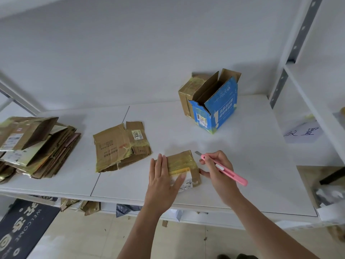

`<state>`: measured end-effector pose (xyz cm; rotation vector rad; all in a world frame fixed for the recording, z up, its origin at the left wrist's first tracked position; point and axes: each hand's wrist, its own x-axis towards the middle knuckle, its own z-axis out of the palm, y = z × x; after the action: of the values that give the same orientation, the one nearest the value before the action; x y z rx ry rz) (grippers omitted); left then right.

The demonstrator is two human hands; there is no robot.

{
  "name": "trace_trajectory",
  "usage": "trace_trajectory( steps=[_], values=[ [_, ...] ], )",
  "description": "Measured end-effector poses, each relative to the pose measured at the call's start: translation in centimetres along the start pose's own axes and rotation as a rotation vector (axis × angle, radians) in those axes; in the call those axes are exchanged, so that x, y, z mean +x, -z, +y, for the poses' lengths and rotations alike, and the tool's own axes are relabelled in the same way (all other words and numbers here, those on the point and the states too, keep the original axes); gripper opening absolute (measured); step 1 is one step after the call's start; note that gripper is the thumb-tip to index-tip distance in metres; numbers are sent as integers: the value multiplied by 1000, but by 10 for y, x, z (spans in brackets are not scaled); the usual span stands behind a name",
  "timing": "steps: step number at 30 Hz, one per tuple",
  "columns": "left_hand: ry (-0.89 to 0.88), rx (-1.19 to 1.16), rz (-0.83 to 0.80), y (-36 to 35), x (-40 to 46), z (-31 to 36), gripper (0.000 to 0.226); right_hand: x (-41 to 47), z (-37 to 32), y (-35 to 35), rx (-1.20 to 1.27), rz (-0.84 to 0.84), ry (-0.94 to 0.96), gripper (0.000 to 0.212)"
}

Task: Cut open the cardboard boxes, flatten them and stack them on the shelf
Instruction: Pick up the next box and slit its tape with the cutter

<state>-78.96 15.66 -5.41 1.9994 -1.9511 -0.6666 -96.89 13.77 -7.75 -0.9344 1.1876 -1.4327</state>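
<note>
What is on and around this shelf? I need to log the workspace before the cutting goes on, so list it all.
small taped box: one, brown, shelf front, under the left hand
utility knife: one, pink, in the right hand
flattened box: one, brown, shelf middle
flattened stack: one pile, brown, shelf left
open box: one, blue, shelf back
taped box: one, brown, behind the blue one
paper sign: one, white, right
doormat: one, dark, floor
left hand: flat on box
right hand: fingers around knife
</note>
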Motion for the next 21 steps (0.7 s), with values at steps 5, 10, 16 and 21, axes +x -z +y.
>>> trace_trajectory(
  steps=[5,10,16,21],
  values=[
    [-3,-62,-8,-1,2,-2,107,2,3,0,-51,-62,33,7],
    [-7,-69,-15,0,1,-4,109,8,3,6,-99,-152,45,10],
    [4,-47,-39,-1,1,-3,105,7,-3,28,-206,-287,49,15],
    [6,-56,-25,-1,3,-4,104,-17,1,53,-255,-350,30,12]
  ],
)
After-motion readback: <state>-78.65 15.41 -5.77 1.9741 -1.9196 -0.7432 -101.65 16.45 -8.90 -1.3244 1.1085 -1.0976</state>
